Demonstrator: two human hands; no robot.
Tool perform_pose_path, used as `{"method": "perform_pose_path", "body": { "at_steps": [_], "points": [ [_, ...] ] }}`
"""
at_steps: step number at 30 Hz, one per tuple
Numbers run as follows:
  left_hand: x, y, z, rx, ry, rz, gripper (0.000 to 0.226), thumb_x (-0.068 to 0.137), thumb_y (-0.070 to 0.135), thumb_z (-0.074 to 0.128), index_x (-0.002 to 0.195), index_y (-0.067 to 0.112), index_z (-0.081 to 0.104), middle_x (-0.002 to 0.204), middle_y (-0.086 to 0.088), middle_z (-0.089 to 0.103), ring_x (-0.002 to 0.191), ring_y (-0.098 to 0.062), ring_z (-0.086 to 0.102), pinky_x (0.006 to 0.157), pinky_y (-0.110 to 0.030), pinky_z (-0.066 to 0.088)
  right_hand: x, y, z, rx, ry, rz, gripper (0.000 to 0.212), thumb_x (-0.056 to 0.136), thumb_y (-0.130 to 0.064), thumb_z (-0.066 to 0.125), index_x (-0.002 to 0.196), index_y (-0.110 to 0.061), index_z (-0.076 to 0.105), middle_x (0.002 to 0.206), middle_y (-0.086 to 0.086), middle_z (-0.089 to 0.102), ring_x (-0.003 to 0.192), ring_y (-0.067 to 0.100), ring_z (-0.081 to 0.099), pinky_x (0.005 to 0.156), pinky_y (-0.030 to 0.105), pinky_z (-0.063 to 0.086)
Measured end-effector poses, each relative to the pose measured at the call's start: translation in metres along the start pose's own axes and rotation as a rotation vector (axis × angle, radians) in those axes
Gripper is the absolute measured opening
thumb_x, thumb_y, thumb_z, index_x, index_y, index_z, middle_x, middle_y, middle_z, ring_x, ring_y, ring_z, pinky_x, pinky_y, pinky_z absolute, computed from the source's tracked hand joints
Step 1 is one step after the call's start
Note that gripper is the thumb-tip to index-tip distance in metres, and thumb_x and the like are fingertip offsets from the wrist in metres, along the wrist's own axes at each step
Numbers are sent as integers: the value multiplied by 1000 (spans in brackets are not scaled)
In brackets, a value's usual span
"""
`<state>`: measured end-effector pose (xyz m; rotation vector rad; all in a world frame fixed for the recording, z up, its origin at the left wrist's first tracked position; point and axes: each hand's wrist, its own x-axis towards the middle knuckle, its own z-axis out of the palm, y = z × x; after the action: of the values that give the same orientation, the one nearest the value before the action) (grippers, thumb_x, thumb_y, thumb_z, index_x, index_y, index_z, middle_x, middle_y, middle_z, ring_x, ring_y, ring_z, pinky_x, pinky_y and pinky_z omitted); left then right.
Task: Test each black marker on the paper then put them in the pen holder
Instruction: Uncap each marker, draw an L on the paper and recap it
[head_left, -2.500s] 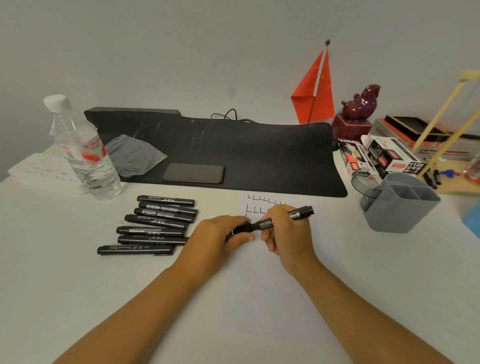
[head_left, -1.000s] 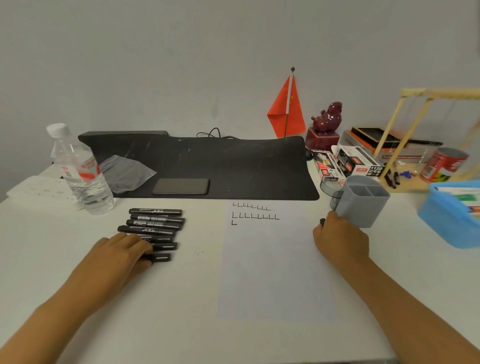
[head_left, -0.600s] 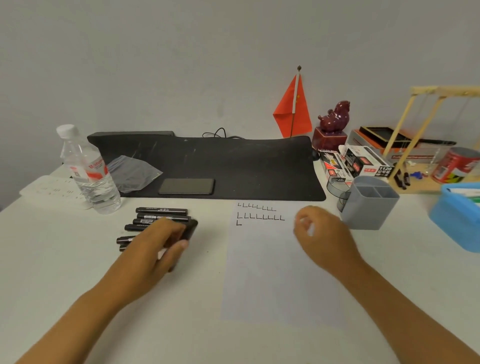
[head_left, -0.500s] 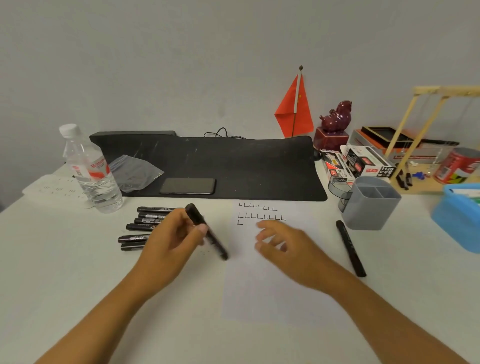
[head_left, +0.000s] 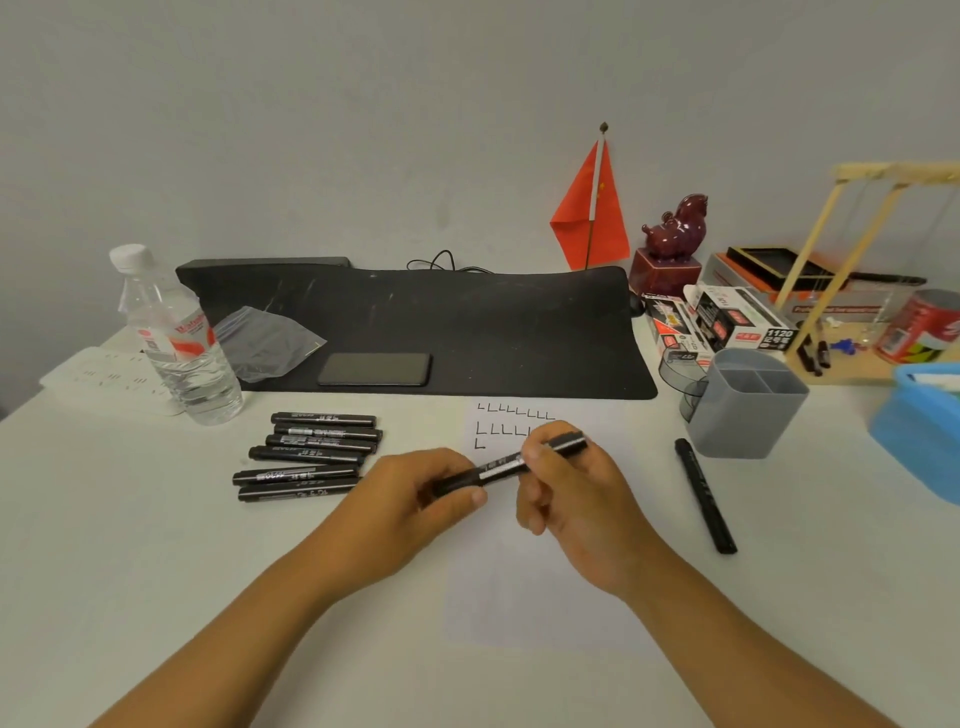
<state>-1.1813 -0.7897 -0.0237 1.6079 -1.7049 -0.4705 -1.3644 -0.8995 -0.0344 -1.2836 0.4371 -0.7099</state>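
A black marker (head_left: 503, 463) lies crosswise between both hands, just above the white paper (head_left: 540, 571). My left hand (head_left: 415, 499) grips its left end, my right hand (head_left: 566, 483) grips its right half. Rows of small black L marks (head_left: 514, 413) sit at the paper's top. Several black markers (head_left: 311, 454) lie in a stack left of the paper. One more black marker (head_left: 705, 493) lies on the table right of the paper, beside the grey pen holder (head_left: 748, 410), whose compartments look empty.
A water bottle (head_left: 176, 338) stands at the left. Behind lie a black desk mat (head_left: 467, 322), a phone (head_left: 375, 369) and a plastic bag (head_left: 265, 340). Marker boxes (head_left: 722, 325), a red flag (head_left: 592, 208), a wooden frame (head_left: 852, 260) and a blue box (head_left: 919, 431) crowd the right.
My right hand set one marker down beside the pen holder. My left hand lifted a marker off the stack and brought it over the paper, where my right hand took hold of it too.
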Motion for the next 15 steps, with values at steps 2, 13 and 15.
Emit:
{"method": "perform_pose_path", "body": {
  "at_steps": [2,13,15],
  "points": [
    [2,4,5,130,-42,76,26,92,51,53,91,27,63,76,8,61,68,-9,55,60,-26,46,3,4,7,-69,-30,8,19,85,-38,65,76,-22,61,54,5,53,43,20,49,45,27,43],
    [27,13,3,278,-184,-10,51,90,63,18,88,22,49,77,2,55,67,-15,51,59,-31,42,25,-1,7,24,189,32,42,96,-12,53,54,-14,57,49,13,59,30,14,42,34,19,34],
    [25,9,3,347,-184,-29,49,90,62,17,89,23,47,77,5,52,66,-12,50,56,-27,40,29,1,11,30,202,56,41,95,-11,52,54,-12,57,49,14,58,30,14,40,35,20,32]
  ]
}}
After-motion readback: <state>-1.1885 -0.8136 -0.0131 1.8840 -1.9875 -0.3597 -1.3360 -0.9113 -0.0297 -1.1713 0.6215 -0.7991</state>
